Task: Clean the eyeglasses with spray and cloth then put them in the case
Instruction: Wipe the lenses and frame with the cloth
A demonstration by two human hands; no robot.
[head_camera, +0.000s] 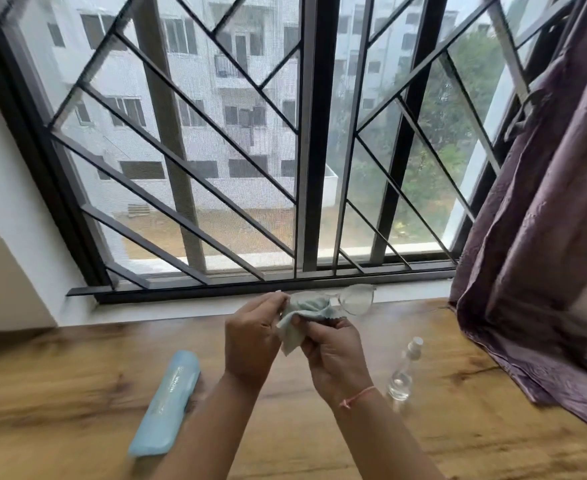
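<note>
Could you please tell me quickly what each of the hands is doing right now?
Left hand: holds the glasses at one end.
Right hand: pinches the cloth against a lens.

I count two hands, one left hand [250, 336] and one right hand [333, 355]. There is one pair of eyeglasses [358, 299] and one cloth [299, 320] at centre. The single wooden table [60, 375] bears one blue case [167, 400] near left and one clear spray bottle [403, 372] near right. One purple curtain [534, 220] hangs right. There is one red thread [356, 396] on a wrist.
</note>
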